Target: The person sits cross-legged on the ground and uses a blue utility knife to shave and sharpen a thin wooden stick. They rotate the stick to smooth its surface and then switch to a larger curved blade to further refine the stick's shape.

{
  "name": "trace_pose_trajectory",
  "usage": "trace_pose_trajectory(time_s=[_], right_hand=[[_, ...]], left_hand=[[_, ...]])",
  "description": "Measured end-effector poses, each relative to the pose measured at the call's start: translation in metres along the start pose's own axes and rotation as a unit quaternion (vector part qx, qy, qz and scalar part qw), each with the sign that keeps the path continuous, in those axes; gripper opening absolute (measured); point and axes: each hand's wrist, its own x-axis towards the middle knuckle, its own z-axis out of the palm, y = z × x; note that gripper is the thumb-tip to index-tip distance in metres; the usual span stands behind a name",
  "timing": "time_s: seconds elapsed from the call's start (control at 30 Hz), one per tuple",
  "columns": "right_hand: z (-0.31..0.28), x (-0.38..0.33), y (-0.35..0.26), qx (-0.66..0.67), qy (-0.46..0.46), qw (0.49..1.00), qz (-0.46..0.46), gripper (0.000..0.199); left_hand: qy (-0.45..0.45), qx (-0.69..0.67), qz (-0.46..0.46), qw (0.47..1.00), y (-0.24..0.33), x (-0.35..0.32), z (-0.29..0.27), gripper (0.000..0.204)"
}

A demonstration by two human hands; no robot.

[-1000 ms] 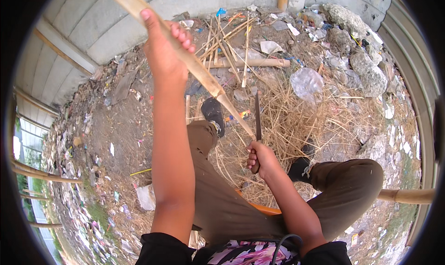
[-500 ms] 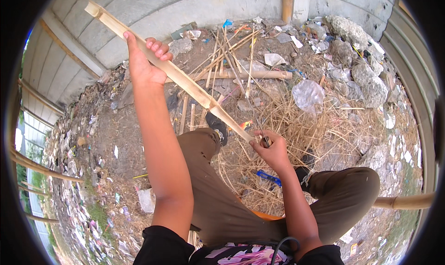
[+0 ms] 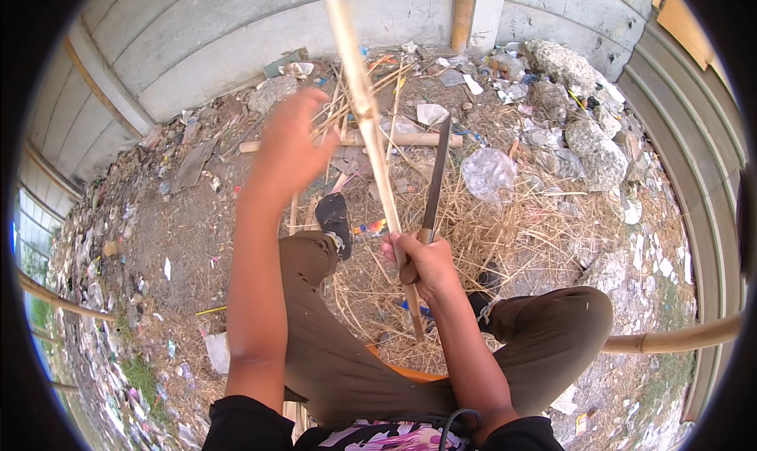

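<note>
My right hand (image 3: pixel 427 266) is closed around two things at once. One is a long split bamboo strip (image 3: pixel 369 118), standing almost upright, its top blurred and its lower end passing below the fist. The other is a knife (image 3: pixel 436 175) with a dark blade pointing up and away; its brown handle lies in the same grip. My left hand (image 3: pixel 290 150) is off the strip, to its left, smeared by motion, with thumb and fingers apart and nothing between them. A blue tool (image 3: pixel 426 309) on the ground is partly hidden by my right wrist and the strip.
Thin bamboo strips (image 3: pixel 371 88) lie heaped ahead, across a bamboo pole (image 3: pixel 426 139). Dry shavings (image 3: pixel 512 230) cover the ground between my feet. Concrete chunks (image 3: pixel 591 151) and a clear plastic bag (image 3: pixel 487 173) lie to the right. A concrete wall (image 3: pixel 276 25) closes the far side.
My left hand has let go of the bamboo strip. My right hand now grips strip and knife together, and the strip has swung from a leftward slant to nearly upright. The knife blade points up.
</note>
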Motion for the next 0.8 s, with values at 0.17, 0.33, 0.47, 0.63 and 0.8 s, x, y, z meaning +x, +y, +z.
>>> trace_pose_trajectory(time_s=[0.17,0.33,0.47,0.63,0.8], right_hand=[[-0.023,0.002,-0.027,0.148,0.018,0.989,0.011,0.019],[-0.073,0.024,-0.034,0.250,-0.001,0.968,0.005,0.016],[-0.097,0.025,-0.041,0.279,0.009,0.960,0.000,0.017],[-0.105,0.018,-0.062,0.368,-0.007,0.930,0.002,0.019],[-0.100,0.008,-0.076,0.401,0.057,0.914,-0.020,0.012]], left_hand=[[-0.273,0.020,0.137,0.952,0.058,-0.027,0.035,0.067],[-0.282,0.034,0.322,0.903,0.093,-0.043,0.065,0.086],[-0.238,-0.073,0.455,0.855,0.114,-0.055,0.081,0.065],[-0.190,-0.050,0.525,0.828,0.122,-0.060,0.084,0.043],[-0.151,-0.065,0.537,0.828,0.121,-0.059,0.086,0.030]])
